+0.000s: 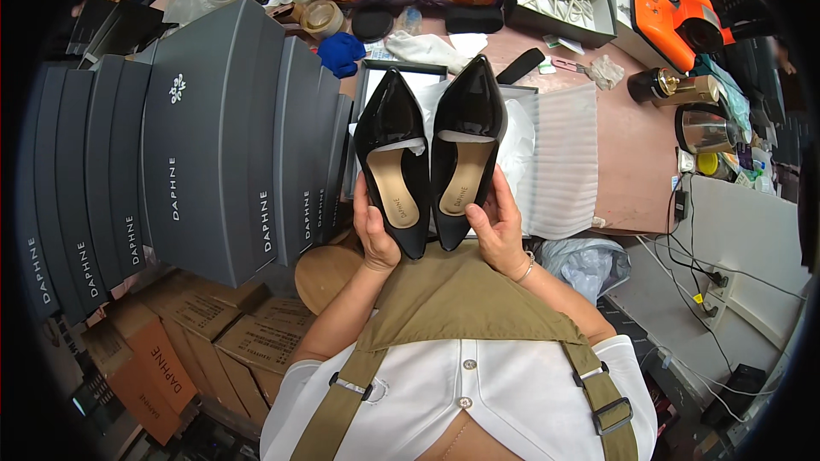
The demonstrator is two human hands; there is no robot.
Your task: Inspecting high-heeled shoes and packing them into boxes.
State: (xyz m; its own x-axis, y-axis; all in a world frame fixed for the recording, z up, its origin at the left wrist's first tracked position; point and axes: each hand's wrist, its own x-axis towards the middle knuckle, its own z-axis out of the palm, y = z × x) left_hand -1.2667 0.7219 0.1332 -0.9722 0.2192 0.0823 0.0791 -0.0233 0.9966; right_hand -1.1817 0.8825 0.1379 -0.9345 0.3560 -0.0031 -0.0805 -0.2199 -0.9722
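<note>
A pair of black patent pumps with pointed toes and beige insoles is held up side by side in front of me, toes pointing away. My left hand (376, 235) grips the left pump (389, 119) at its heel end. My right hand (497, 226) holds the right pump (470, 107) the same way, thumb near the insole. White tissue pokes out at the toe openings. Behind and below the shoes lies an open shoe box (401, 70) with white paper (519, 132) in it, partly hidden by the shoes. White foam sheeting (568, 162) spreads to its right.
Grey shoe boxes (209, 145) stand stacked along the left side. Brown cartons (256, 329) sit below them. A blue cloth (341, 54), a box of white sticks (564, 0) and an orange tool (662, 26) are at the back. Cables (683, 239) hang at the right.
</note>
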